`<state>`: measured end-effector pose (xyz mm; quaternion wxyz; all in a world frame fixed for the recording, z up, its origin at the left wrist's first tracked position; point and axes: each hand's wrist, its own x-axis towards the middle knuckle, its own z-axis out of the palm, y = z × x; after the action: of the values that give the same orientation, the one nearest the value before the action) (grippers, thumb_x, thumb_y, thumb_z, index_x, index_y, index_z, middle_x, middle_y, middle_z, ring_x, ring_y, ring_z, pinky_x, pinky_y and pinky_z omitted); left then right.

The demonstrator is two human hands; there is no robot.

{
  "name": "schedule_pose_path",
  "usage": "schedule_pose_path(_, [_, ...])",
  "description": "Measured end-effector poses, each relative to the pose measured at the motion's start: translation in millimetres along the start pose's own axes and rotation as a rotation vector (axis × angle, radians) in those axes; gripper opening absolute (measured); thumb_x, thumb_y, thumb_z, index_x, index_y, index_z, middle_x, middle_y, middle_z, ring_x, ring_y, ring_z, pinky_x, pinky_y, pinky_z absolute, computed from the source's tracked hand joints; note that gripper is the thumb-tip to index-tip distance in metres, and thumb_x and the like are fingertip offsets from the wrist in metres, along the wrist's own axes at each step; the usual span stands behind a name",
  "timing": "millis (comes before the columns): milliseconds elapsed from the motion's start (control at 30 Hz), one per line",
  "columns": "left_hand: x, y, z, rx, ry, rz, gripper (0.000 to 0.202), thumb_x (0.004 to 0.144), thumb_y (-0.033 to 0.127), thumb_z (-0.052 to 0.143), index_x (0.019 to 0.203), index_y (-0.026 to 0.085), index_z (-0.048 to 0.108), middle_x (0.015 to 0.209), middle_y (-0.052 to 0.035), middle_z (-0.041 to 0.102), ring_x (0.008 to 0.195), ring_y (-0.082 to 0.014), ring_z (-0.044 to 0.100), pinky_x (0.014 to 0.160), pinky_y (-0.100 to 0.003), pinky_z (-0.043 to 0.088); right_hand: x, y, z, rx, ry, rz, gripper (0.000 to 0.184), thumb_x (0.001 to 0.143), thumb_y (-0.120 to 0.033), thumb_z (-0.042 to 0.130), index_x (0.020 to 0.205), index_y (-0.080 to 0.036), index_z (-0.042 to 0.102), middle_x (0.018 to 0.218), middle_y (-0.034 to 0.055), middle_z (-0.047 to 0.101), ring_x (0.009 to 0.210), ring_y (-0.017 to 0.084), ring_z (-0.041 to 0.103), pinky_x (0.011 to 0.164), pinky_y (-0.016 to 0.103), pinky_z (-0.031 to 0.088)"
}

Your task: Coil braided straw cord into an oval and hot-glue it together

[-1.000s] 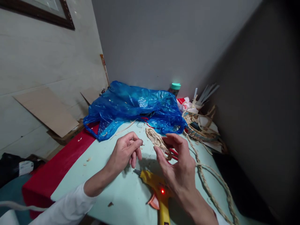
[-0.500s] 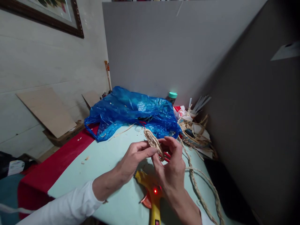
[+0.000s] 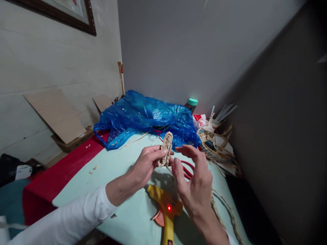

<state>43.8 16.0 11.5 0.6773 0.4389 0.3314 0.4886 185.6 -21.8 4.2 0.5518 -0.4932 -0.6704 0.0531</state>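
Note:
My left hand [image 3: 146,164] is closed in a pinch on a small oval coil of braided straw [image 3: 166,147], which it holds upright above the pale green tabletop [image 3: 114,177]. The braid's loose tail [image 3: 224,212] trails off to the right across the table. My right hand [image 3: 195,185] is just right of the coil, its fingers apart and curved, the thumb near the coil's lower edge; it grips nothing that I can see. Red scissor handles [image 3: 188,169] lie under my right hand. A yellow glue gun [image 3: 166,211] with a red light lies below both hands.
A crumpled blue plastic bag [image 3: 145,117] lies at the back of the table. At the back right sit a basket with straw scraps [image 3: 217,144] and a green-capped bottle [image 3: 192,103]. Red cloth [image 3: 63,173] covers the table's left edge. Cardboard sheets [image 3: 55,114] lean on the left wall.
My left hand went from an empty pinch to the braided coil, took hold of it and lifted it upright. My right hand let go and opened beside it.

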Motion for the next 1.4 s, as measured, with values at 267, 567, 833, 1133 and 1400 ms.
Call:
schedule_pose_path(267, [-10.4,-5.2,-1.6,0.097,-0.15,-0.087,0.023,0.087,0.033,0.065,0.076,0.014,0.063,0.064,-0.0012,0.061,0.055,-0.0126,0.058,0.059,-0.026,0.049,13.9,5.2,-16.1,0.355,-0.224,0.262,0.039,0.103,-0.041,0.051,0.137,-0.028,0.061,0.134,0.0051,0.068,0.119,0.025,0.067,0.097,0.04,0.057])
schedule_pose_path(567, [-16.3,-6.5,0.3,0.216,-0.184,-0.085,0.026,0.091,0.038,0.06,0.078,0.016,0.058,0.064,0.0027,0.051,0.054,-0.0086,0.044,0.053,-0.022,0.035,14.5,3.8,-11.4,0.557,-0.172,0.447,0.029,0.096,-0.046,0.064,0.11,-0.024,0.076,0.111,0.0056,0.078,0.103,0.025,0.073,0.095,0.04,0.057])
schedule_pose_path(833, [-19.2,-13.0,-1.4,0.307,-0.176,-0.038,0.025,0.094,0.039,0.056,0.081,0.018,0.058,0.064,0.0037,0.048,0.055,-0.0096,0.039,0.054,-0.025,0.032,12.7,7.7,-4.6,0.856,-0.168,0.64,0.028,0.093,-0.044,0.068,0.097,-0.017,0.074,0.1,0.0116,0.08,0.096,0.027,0.077,0.085,0.042,0.063])
schedule_pose_path(1133, [-15.3,-11.4,0.6,0.293,-0.151,-0.041,0.024,0.093,0.038,0.056,0.082,0.017,0.059,0.064,0.0043,0.047,0.057,-0.0093,0.039,0.056,-0.025,0.031,25.9,12.7,-11.9,0.913,-0.286,0.65,0.055,0.09,-0.052,0.056,0.139,-0.026,0.054,0.145,0.0112,0.059,0.126,0.032,0.064,0.099,0.056,0.055])
schedule_pose_path(1400, [-10.5,-14.0,-3.3,0.166,-0.087,-0.118,0.025,0.089,0.039,0.061,0.079,0.017,0.056,0.064,0.0042,0.047,0.054,-0.0078,0.037,0.051,-0.023,0.026,37.0,25.4,-26.3,0.727,0.123,0.54,0.018,0.088,-0.041,0.065,0.094,-0.024,0.069,0.106,0.0054,0.069,0.096,0.019,0.067,0.084,0.033,0.056])
